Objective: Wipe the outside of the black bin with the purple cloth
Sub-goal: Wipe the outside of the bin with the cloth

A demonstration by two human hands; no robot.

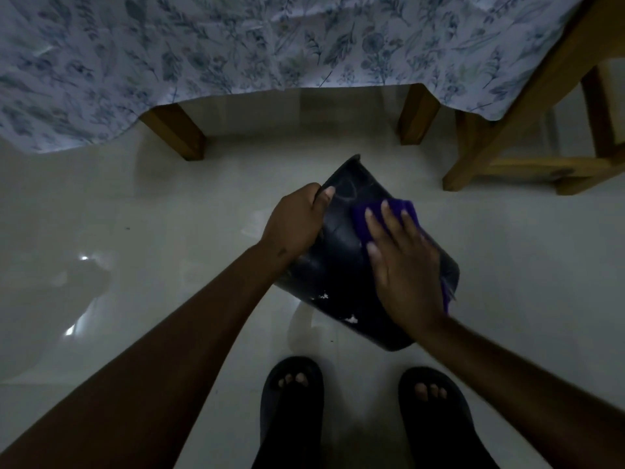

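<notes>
The black bin (338, 265) is tipped over above the pale floor, its side wall facing up, with a few white specks near its lower edge. My left hand (297, 221) grips its left edge, thumb over the wall. My right hand (406, 265) lies flat with spread fingers on the purple cloth (372, 214), pressing it against the upper right part of the bin's outer wall. A strip of the cloth also shows by my right wrist. The bin's opening is hidden.
A table with a blue floral cloth (236, 45) stands just beyond the bin, on wooden legs (179, 133). A wooden chair frame (527, 157) is at the right. My feet in black sandals (291, 401) are close below the bin. The tiled floor (135, 231) is glossy.
</notes>
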